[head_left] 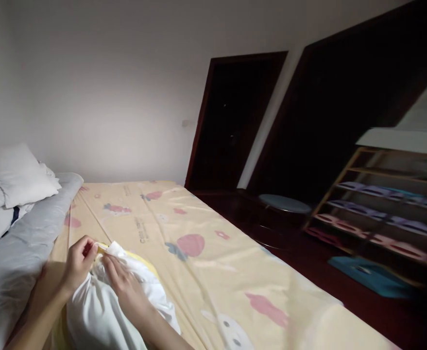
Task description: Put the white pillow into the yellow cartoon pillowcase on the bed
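Note:
A bundle of white cloth with a yellow edge (100, 306) lies bunched at the near side of the bed, below my hands. Thumb and fingers of my left hand (80, 260) pinch the yellow edge at its top. Beside it, my right hand (124, 282) lies over the white cloth with its fingers together, gripping near the same edge. Exactly what kind of cloth item it is cannot be made out. Beneath it spreads a yellow sheet (195, 277) printed with strawberries and rabbits.
White pillows (24, 175) rest on a grey padded piece (34, 233) along the left. A wall stands behind the bed, with a dark door (238, 121). On the right are a round stool (285, 203), a shoe rack (384, 204) holding several slippers, and a blue mat (368, 277).

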`<state>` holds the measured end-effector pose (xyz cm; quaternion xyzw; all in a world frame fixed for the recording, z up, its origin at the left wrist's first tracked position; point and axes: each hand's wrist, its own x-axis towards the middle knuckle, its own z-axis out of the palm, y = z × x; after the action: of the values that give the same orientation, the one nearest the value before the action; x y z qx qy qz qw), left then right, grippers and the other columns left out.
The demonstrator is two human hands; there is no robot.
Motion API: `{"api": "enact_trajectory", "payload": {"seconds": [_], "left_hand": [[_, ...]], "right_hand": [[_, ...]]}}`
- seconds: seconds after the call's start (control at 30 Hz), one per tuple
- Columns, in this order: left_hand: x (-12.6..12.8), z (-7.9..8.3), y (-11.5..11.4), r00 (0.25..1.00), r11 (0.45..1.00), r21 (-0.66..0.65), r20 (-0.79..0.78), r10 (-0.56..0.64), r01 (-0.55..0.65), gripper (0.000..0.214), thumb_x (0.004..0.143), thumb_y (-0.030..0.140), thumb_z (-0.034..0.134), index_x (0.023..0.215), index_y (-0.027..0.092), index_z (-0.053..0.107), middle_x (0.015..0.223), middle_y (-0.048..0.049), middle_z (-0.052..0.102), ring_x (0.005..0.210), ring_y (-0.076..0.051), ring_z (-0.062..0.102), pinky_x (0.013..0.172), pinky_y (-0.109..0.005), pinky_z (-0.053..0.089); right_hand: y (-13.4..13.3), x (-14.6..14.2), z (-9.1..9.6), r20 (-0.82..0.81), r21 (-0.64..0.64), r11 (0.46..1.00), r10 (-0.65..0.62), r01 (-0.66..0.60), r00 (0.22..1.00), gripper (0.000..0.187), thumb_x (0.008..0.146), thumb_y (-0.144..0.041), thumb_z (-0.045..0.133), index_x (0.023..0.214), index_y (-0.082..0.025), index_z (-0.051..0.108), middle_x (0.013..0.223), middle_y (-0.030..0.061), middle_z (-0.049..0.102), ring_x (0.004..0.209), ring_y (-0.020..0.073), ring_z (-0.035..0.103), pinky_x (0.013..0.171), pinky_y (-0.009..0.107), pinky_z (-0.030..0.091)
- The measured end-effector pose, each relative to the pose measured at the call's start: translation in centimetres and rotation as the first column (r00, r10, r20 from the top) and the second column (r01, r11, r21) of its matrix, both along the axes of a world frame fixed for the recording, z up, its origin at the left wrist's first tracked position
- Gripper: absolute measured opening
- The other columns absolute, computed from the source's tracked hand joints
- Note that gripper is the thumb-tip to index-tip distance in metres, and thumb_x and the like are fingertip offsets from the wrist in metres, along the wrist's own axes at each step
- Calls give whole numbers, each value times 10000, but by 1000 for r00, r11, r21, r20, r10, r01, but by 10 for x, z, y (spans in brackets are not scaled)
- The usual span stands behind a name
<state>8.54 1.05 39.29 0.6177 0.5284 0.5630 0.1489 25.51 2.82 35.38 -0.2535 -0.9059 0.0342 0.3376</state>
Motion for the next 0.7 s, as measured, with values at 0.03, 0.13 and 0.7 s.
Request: {"api": "enact_trajectory", "payload": {"seconds": [0.03, 0.13, 0.7], "left_hand": [[3, 0, -3, 999, 1000, 30, -34, 4, -3, 260, 885, 387, 502, 698, 206, 497, 614, 59, 480, 553, -90, 482, 527, -193, 379], [10, -5, -7, 990, 990, 130, -118, 77, -62, 237, 906, 338, 481, 707, 211, 501, 616, 55, 483, 550, -88, 480, 542, -185, 393], [15, -28, -1, 971, 960, 190, -87, 224, -204, 197, 918, 317, 472, 745, 227, 500, 644, 37, 522, 599, -118, 523, 610, -204, 438]], "right_hand": [[5, -3, -4, -43, -4, 999, -46, 45, 998, 607, 824, -34, 434, 1417, -158, 383, 1248, 132, 638, 1117, 216, 603, 902, 345, 528], [16, -12, -18, -175, 162, 958, -206, 235, 963, 513, 876, -142, 495, 1386, -179, 451, 1149, 124, 663, 998, 253, 603, 838, 387, 507], [-41, 8, -67, -12, 378, 891, -268, 252, 963, 568, 919, -451, 491, 1411, -167, 473, 1375, 137, 586, 1232, 335, 531, 925, 454, 454]]}}
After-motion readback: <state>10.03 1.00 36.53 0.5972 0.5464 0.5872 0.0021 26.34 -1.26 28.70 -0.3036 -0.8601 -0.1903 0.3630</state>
